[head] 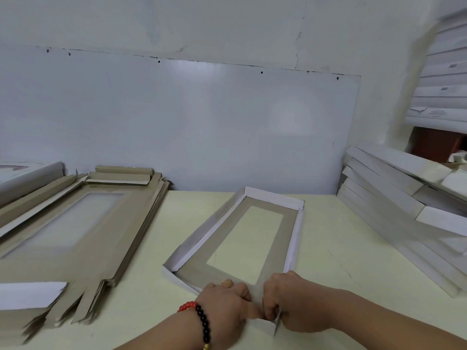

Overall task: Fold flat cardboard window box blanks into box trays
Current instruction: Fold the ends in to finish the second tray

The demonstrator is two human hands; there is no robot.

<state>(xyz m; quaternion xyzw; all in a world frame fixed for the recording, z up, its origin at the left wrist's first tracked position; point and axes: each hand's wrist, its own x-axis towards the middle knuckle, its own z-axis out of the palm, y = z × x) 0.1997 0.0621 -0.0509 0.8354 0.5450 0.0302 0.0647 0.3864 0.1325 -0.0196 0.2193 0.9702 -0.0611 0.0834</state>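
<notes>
Pale green table point(328, 248), the half-folded tray point(242, 236) lying in the middle. Thin card, light and stiff along the creases, I'd say. My left hand point(225, 306) and right hand point(295, 301) pinch its near flap point(262, 324).

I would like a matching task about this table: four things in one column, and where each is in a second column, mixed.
Things:
1. stack of flat blanks
2. window box tray
3. pile of white folded boxes
4. bead bracelet

Places:
A. on the left wrist
B. right side of the table
C. middle, under both hands
D. left side of the table

Pairs: 1-D, 2-C, 3-B, 4-A
</notes>
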